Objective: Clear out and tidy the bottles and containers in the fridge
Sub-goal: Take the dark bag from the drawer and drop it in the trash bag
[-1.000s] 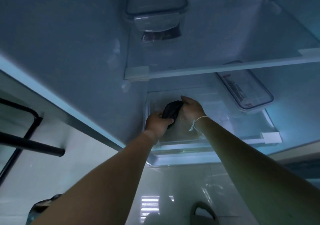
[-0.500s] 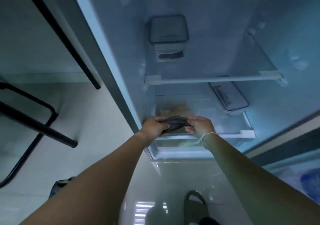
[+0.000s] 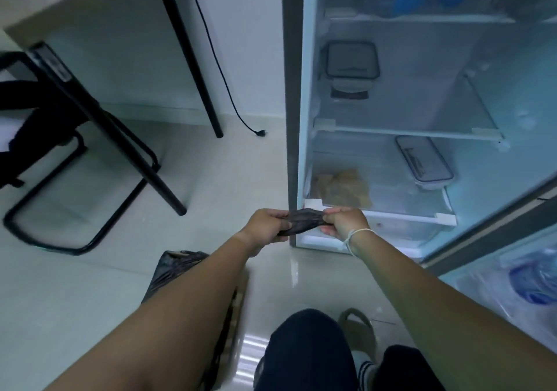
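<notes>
Fingers [image 3: 337,213] of both hands around dark bag [image 3: 304,221]

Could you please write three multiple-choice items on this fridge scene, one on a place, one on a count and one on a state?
1. Where does the square lidded container stand?
A. On the shelf above the long container
B. In the bottom drawer
C. On the floor

2. How many hands hold the dark bag?
A. None
B. One
C. Two

3. What is the state of the fridge?
A. Shut
C. Lying on its side
B. Open, with its shelves in view

Answers:
1 A, as it sits at the back left of the glass shelf, and the long container lies one level below.
2 C, as the left hand and the right hand each pinch one end of it.
3 B, as the inside is fully visible.
</notes>
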